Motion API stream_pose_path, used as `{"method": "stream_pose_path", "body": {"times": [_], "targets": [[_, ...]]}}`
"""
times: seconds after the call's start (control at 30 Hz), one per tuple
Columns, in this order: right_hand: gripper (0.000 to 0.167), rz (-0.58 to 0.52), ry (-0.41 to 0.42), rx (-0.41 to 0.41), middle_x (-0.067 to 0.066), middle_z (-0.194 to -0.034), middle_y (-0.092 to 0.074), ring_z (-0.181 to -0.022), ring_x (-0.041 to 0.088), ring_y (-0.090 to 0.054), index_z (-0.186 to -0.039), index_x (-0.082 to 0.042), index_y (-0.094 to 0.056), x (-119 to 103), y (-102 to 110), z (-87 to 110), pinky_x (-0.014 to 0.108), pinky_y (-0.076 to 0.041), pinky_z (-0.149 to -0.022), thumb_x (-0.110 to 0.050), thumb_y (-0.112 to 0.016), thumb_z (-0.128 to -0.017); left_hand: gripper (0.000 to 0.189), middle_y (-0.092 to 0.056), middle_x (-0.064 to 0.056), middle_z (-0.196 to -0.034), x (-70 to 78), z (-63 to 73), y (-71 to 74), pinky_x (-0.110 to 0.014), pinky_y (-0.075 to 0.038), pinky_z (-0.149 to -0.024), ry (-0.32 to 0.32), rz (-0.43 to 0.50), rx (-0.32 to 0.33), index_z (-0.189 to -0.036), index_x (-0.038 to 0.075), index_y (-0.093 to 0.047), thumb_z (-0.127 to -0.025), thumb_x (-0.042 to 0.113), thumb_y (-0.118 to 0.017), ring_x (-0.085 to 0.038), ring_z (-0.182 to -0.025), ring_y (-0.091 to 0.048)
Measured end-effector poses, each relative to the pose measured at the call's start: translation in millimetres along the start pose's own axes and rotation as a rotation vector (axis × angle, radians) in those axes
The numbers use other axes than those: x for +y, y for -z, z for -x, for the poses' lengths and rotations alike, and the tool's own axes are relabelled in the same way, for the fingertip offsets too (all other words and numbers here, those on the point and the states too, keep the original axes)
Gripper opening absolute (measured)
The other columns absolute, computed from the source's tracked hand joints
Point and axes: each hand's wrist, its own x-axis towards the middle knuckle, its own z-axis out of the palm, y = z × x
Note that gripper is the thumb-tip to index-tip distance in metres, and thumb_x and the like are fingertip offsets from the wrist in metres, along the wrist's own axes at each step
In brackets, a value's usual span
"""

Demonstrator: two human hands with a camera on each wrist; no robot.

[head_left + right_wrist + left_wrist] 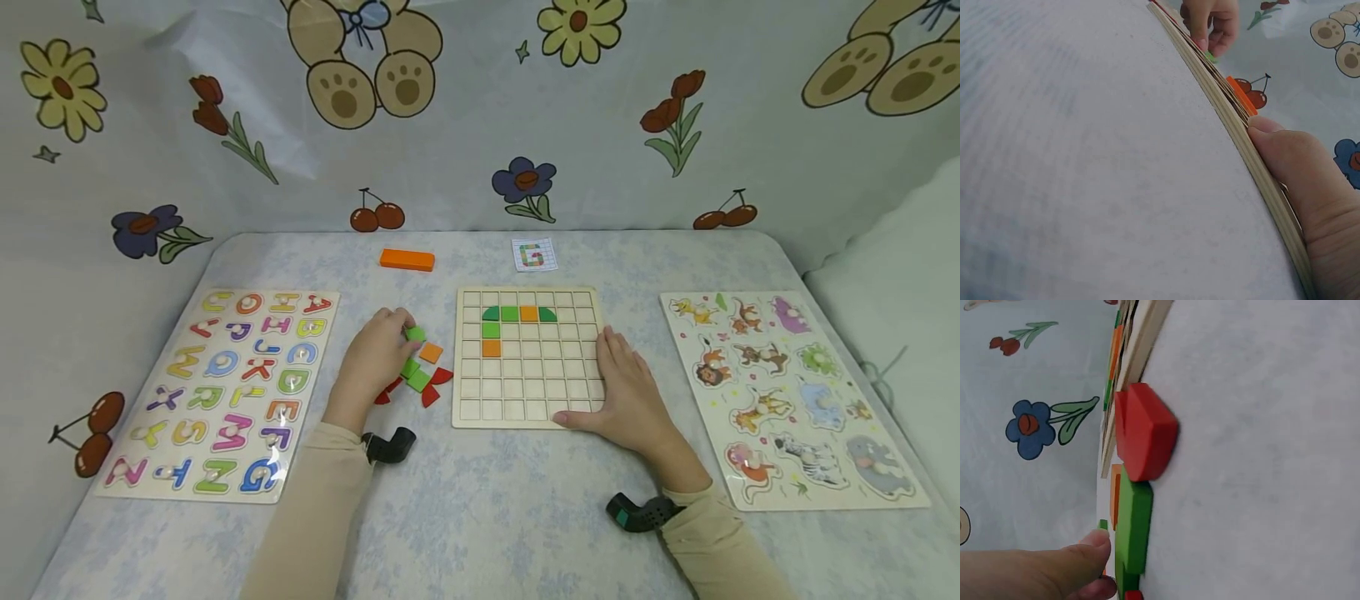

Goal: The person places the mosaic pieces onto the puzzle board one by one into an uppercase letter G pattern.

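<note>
My left hand [371, 354] pinches a green square block [415, 333] between thumb and fingertips, over a small pile of loose pieces. In that pile lie green squares [418, 380], an orange square [431, 352] and red quarter-round pieces [430, 395]. The right hand [626, 396] rests on the right side of a wooden grid board [525, 421], fingers straight along that edge and thumb on the front corner. Green and orange pieces fill part of the board's upper left: a row with a green quarter-round [548, 314] at its right end, and an orange square [491, 348] lower down.
A letter puzzle board [247, 396] lies to the left, an animal puzzle board [787, 400] to the right. Behind the grid board are a small card [535, 255] with a coloured G pattern and an orange bar [407, 260]. A patterned cloth [465, 150] hangs behind the table.
</note>
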Motion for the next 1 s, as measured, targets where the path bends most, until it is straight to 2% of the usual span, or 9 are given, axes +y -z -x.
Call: {"method": "stream_pose_path", "body": {"times": [0.1, 0.2, 0.33, 0.5, 0.63, 0.83, 1.0], "targets": [[0.141, -0.005, -0.002, -0.004, 0.022, -0.166, -0.003, -0.153, 0.042, -0.006, -0.157, 0.003, -0.006, 0, -1, 0.2, 0.061, -0.01, -0.12, -0.074, -0.078, -0.063, 0.034, -0.06, -0.011, -0.109, 3.2, 1.9, -1.2, -0.038, -0.052, -0.085, 0.007, -0.009, 0.03, -0.122, 0.005, -0.058, -0.097, 0.027, -0.065, -0.025, -0.091, -0.058], [0.141, -0.006, -0.002, -0.008, 0.021, -0.166, -0.003, -0.153, 0.041, -0.006, -0.157, 0.003, -0.005, 0, 0, 0.2, 0.061, -0.01, -0.12, -0.075, -0.077, -0.063, 0.034, -0.059, -0.009, -0.113, 11.6, 6.3, -0.9, -0.038, -0.052, -0.087, -0.015, 0.032, 0.055, -0.124, 0.006, -0.058, -0.098, 0.027, -0.063, -0.024, -0.094, -0.058], [0.141, 0.002, -0.003, -0.003, 0.021, -0.166, -0.003, -0.153, 0.041, -0.006, -0.157, 0.003, -0.005, 0, 0, 0.0, 0.061, -0.01, -0.12, -0.075, -0.077, -0.064, 0.033, -0.06, -0.007, -0.118, 31.4, 13.5, -4.9, -0.038, -0.052, -0.088, -0.126, 0.084, 0.058, -0.125, 0.008, -0.059, -0.098, 0.026, -0.064, -0.022, -0.096, -0.059], [0.141, -0.009, -0.004, -0.001, 0.022, -0.166, -0.003, -0.154, 0.041, -0.006, -0.157, 0.002, -0.006, 0, 1, 0.4, 0.061, -0.01, -0.12, -0.074, -0.078, -0.063, 0.032, -0.062, -0.004, -0.113, 55.1, 21.0, -19.9, -0.034, -0.053, -0.085, -0.264, 0.058, 0.01, -0.122, 0.01, -0.062, -0.095, 0.026, -0.069, -0.018, -0.094, -0.062], [0.14, -0.011, -0.007, -0.006, 0.021, -0.166, -0.003, -0.154, 0.041, -0.006, -0.157, 0.002, -0.005, 0, 0, 0.7, 0.06, -0.009, -0.12, -0.074, -0.077, -0.064, 0.03, -0.064, -0.002, -0.11, 64.2, 22.5, -31.9, -0.033, -0.054, -0.085, -0.325, 0.018, -0.011, -0.118, 0.012, -0.066, -0.092, 0.025, -0.072, -0.017, -0.096, -0.063], [0.141, -0.005, -0.008, -0.005, 0.021, -0.166, -0.003, -0.154, 0.041, -0.006, -0.157, 0.002, -0.005, 1, -1, 0.8, 0.06, -0.009, -0.12, -0.074, -0.077, -0.063, 0.027, -0.064, -0.001, -0.108, 67.0, 21.3, -40.2, -0.032, -0.053, -0.083, -0.342, -0.011, -0.014, -0.115, 0.013, -0.068, -0.091, 0.024, -0.073, -0.015, -0.092, -0.061], [0.141, -0.004, -0.003, -0.001, 0.022, -0.166, -0.004, -0.153, 0.041, -0.007, -0.157, 0.003, -0.006, 0, 0, 0.6, 0.06, -0.01, -0.12, -0.073, -0.078, -0.064, 0.024, -0.063, -0.001, -0.111, 66.4, 19.9, -42.0, -0.032, -0.053, -0.086, -0.326, 0.041, -0.022, -0.114, 0.014, -0.069, -0.092, 0.022, -0.072, -0.016, -0.098, -0.062]]}}
